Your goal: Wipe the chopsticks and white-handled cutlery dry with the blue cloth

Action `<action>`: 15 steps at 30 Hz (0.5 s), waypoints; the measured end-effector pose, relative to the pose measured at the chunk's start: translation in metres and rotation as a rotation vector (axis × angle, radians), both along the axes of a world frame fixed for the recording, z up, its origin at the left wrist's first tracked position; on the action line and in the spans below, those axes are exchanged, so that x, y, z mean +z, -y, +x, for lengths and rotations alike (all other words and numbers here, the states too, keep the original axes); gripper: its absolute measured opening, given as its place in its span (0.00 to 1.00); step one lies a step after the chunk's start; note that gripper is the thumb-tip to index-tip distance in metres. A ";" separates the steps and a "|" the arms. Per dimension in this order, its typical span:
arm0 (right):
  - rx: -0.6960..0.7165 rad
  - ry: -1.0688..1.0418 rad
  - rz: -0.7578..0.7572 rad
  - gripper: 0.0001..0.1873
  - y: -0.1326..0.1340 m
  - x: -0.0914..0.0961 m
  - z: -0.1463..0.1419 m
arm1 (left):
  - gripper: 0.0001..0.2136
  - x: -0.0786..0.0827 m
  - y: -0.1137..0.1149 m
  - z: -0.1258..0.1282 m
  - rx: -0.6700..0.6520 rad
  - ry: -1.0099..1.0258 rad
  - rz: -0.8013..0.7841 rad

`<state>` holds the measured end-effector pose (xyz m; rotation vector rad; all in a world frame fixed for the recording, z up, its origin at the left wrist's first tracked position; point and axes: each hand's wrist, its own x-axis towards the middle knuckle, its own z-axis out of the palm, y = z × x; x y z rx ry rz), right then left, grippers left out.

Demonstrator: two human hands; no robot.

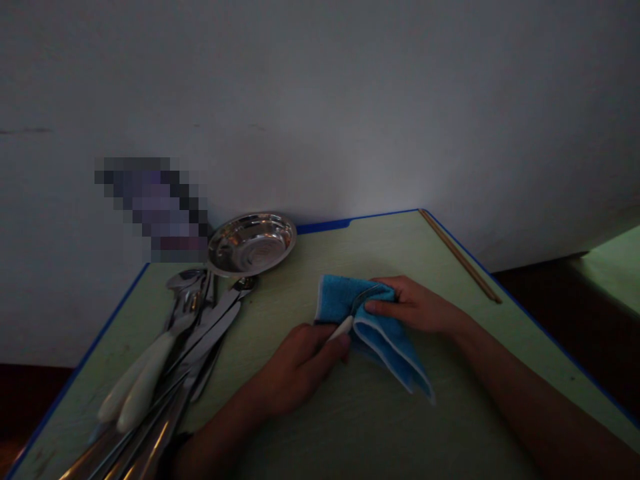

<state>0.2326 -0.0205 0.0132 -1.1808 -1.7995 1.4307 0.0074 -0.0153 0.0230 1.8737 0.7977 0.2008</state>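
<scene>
A white handle in one hand, a folded blue cloth in the other

From the head view, the left hand [300, 363] pinches the white handle [343, 328] of a utensil near the middle of the table [295, 293], thumb along the top and fingers curled beneath. The right hand [415, 303] grips a blue cloth [340, 297] with pale edging, its thumb pressing on a fold and its fingers mostly hidden behind. The utensil's handle points into the cloth, where a dark, narrow strip shows between the folds; whether this is the utensil's working end cannot be told.

The utensil looks light and stiff, its smooth handle likely a little slippery if wet. The handle is the sensible place to hold it, since an edge could lie inside the cloth. The cloth looks soft and limp, best pinched through several layers; its loose flaps hang toward the near right.

To the left, metal cutlery [213, 333] lies in an overlapping heap, with two more white handles [143, 383] on top. At the heap's far end sits a shiny round metal dish [255, 252], tilted, near the wall [360, 120]. Wooden chopsticks [460, 257] lie along the right edge. A pixelated patch hides something at far left.
</scene>
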 end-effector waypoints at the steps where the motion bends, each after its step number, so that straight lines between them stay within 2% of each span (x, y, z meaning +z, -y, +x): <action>1: -0.011 0.007 0.012 0.12 0.000 0.000 -0.001 | 0.17 0.000 0.000 0.000 -0.003 -0.002 0.003; 10: -0.097 0.035 0.062 0.12 0.001 -0.001 -0.008 | 0.17 0.001 0.000 0.001 0.002 0.010 0.024; 15: -0.044 -0.034 -0.019 0.12 0.001 0.000 -0.005 | 0.16 0.001 0.000 0.000 0.000 -0.002 0.009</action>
